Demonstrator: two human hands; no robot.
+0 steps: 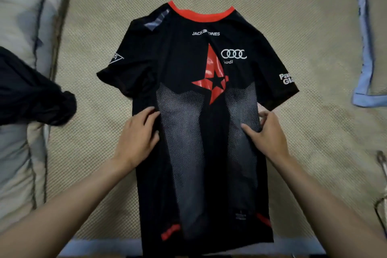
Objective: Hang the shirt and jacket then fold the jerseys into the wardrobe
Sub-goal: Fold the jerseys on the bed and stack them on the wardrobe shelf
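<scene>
Black jersey [188, 65] spread front-up on woven mat [293, 27].
Red collar at 12 o'clock, hem at 6. Left hand [138, 136] grips the fabric edge at 9 o'clock; right hand [266, 132] pinches it at 3. Dark garment [31, 94] lies well apart at 9.

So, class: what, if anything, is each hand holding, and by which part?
Both hold the black jersey with the red star. The left hand grips its left side edge at mid-body; the right hand pinches its right side edge at the same height.
</scene>
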